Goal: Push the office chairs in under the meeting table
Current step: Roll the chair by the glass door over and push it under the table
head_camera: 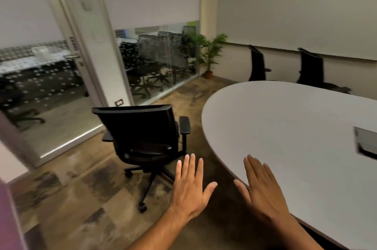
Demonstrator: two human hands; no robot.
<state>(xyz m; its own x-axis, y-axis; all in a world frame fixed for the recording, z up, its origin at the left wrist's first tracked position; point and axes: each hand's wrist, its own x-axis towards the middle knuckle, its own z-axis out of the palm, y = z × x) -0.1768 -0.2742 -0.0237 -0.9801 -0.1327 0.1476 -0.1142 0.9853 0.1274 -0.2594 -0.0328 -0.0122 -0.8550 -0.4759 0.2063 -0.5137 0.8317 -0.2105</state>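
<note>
A black office chair [142,135] on castors stands out on the floor, left of the rounded end of the white meeting table [285,127], apart from it and with its back toward the glass wall. My left hand [191,188] is held flat with fingers spread, just right of the chair's base and touching nothing. My right hand [263,186] is also flat with fingers apart, over the near edge of the table. Two more black chairs [258,64] [312,70] stand at the far side of the table, by the wall.
A glass partition and glass door [51,86] run along the left, with more chairs behind the glass. A potted plant [210,56] stands in the far corner. A cable hatch [367,143] is set in the tabletop. Patterned floor lies between chair and table.
</note>
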